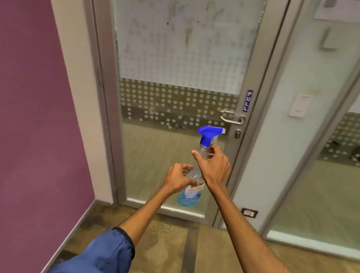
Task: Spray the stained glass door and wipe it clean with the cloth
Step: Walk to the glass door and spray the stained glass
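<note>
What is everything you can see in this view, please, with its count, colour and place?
glass door: one, frosted with dots, grey frame, centre
stains: several, brownish, upper pane
door handle: one, silver, door's right edge
PULL sign: one, blue, above the handle
spray bottle: one, clear with blue liquid and blue trigger, before the lower pane
wall: one, purple, left
switch plate: one, white, panel right of the door
floor: one, brown, below
cloth: none in view
sleeves: two, blue, bottom edge
hands: left hand grips the bottle's body; right hand holds its neck
</note>
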Motion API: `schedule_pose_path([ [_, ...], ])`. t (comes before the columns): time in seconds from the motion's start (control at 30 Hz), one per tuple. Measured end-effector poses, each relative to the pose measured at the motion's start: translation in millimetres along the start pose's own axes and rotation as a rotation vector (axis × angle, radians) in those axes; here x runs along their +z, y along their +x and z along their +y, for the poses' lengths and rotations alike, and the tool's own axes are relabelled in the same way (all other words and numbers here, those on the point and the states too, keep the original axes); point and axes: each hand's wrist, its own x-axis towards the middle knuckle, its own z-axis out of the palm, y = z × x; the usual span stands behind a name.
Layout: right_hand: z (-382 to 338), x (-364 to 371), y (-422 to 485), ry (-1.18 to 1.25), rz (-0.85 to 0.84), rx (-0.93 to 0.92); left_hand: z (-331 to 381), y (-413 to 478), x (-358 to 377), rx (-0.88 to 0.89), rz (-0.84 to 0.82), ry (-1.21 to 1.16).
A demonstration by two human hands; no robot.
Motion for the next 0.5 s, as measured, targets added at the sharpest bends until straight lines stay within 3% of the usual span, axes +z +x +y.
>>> schedule_pose_path([
  [0.27,-48.9,104.1,74.8,0.063,0.0,-0.071,-31.8,84.0,-70.0,-0.015,0.129,-0.049],
  [0.5,-90.7,211.7,134.2,0.087,0.145,-0.034,-50.9,167.5,-138.5,0.112,0.202,-0.043],
])
